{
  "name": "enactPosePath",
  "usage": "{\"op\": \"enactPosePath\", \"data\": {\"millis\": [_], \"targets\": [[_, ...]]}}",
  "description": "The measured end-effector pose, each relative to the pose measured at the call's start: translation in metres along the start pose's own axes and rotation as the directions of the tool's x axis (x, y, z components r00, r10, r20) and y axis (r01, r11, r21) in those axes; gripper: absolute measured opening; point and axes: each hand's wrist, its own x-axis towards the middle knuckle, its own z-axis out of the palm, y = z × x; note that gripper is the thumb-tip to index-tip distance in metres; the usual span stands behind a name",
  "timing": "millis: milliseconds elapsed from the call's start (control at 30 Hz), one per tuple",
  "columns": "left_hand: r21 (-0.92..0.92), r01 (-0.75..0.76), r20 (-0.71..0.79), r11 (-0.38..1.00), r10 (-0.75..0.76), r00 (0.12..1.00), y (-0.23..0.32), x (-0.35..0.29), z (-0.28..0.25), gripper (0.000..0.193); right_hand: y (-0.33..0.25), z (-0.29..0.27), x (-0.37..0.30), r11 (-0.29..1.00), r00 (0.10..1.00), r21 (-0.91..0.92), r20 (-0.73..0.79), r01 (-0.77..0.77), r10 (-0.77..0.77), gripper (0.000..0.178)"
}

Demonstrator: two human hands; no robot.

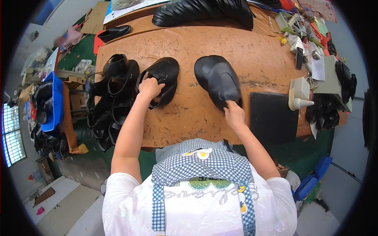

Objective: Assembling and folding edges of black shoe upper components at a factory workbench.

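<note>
head view | left-side fisheye | looks down from head | near: hands, worktable

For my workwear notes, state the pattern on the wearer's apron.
The apron is blue-and-white checked, with white-and-yellow egg-like motifs; the head view shows it.

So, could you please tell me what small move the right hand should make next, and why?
I would probably have the right hand lift the near edge of the black leather pieces on the right slightly: its fingers are at that edge, and the pieces overlap, while the left hand is on the black leather pieces at left.
</note>
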Motion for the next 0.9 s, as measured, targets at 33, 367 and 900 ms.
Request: {"op": "enactPosePath", "data": {"millis": [33, 367, 900], "targets": [[-0.008, -0.005, 0.006, 1.000, 0.005, 1.000, -0.002, 0.011, 0.006, 0.045, -0.003, 0.008, 0.012, 1.000, 0.998, -0.013, 0.069, -0.006, 0.007, 0.028], [-0.185, -0.594, -0.130, 0.783, 0.580, 0.804, 0.046, -0.092, -0.061, 0.018, -0.121, -0.098, 0.071, 0.855, 0.879, 0.257, 0.042, 0.450, -0.475, 0.053], [-0.464, -0.753, -0.164, 0.467, 0.790, 0.591, 0.089, -0.211, -0.048, 0.020, -0.120, -0.143, 0.031, 0.856, 0.418, 0.253, 0.787, 0.451, -0.453, 0.047]]}}
